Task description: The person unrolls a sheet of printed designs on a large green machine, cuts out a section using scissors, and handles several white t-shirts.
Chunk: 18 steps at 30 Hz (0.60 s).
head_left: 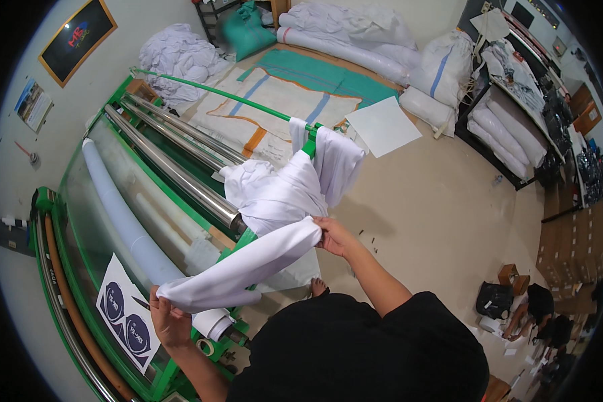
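A strip of white fabric (241,268) is stretched between my two hands, sagging a little along its lower edge. My left hand (171,326) pinches its near left end, over the front of a green-framed roller machine (231,258). At the far right end, my right hand (333,236) grips the cloth with bent fingers. Just beyond it, a bunched white cloth (275,191) lies over the roller ends, and more white cloth (340,157) hangs from the green rail. A printed sheet with dark round designs (127,318) lies beside my left hand; a slim dark object there is unclear.
Steel rollers (171,157) and a pale blue-white roll (127,208) run along the machine. Green and white sacking (295,94) covers the floor behind, with a white sheet (384,126) near it. Wrapped rolls (345,53) line the wall. A person (539,305) crouches at the far right.
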Available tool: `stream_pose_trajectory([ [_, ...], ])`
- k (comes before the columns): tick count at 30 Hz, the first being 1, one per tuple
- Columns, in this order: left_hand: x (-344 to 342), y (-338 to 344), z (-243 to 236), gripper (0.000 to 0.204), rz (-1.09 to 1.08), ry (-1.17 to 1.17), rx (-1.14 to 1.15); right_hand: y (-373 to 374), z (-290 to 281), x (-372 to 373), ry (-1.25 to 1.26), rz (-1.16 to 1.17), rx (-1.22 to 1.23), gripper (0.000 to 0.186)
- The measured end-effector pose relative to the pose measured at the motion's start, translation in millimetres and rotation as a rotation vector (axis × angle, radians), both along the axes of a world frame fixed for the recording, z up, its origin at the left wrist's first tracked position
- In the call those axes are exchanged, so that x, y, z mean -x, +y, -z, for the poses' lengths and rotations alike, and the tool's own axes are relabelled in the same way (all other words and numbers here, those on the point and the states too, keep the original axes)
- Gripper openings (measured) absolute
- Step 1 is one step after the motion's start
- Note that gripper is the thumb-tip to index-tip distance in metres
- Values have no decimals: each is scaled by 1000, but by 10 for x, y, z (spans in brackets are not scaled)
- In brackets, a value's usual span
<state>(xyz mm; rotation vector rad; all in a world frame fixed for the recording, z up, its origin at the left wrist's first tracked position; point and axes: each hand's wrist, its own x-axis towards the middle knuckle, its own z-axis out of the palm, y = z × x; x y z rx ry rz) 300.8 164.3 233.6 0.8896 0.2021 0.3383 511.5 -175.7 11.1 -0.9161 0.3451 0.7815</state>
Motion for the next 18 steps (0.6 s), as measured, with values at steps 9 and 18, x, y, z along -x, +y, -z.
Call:
stream_pose_trajectory([
  [9,-375,-714,575,5,94,256,282,482,-775,401,-1103,-113,652,39],
  [18,-470,-1063,710,17,108,370,318,681,-1489,534,-1028,-307,300,21],
])
